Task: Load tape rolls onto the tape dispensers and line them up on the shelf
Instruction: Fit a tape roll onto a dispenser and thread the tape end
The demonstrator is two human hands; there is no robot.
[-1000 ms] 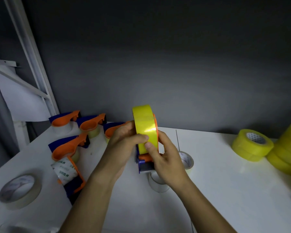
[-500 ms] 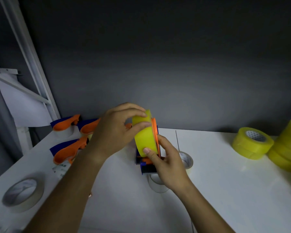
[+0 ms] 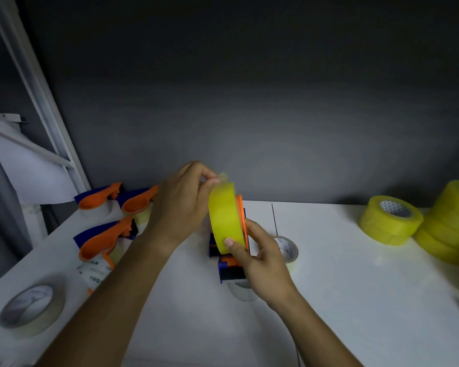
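Yellow glossy tape roll (image 3: pixel 227 217), upright on orange-and-blue plastic dispenser (image 3: pixel 229 266): left hand (image 3: pixel 182 205) pinched its loose end; right hand (image 3: pixel 260 256) gripped the dispenser beneath, thumb against the roll.

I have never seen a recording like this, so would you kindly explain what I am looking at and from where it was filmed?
There is no machine here: a person works with bare hands, filmed by a wide-angle camera on their head that looks forward and down. The right hand grips an orange and blue dispenser with a yellow roll on it. The left hand pinches the loose tape end at the top of that roll. On the white shelf lie more dispensers at the left, a pale roll in the near left corner, and spare yellow rolls at the right.
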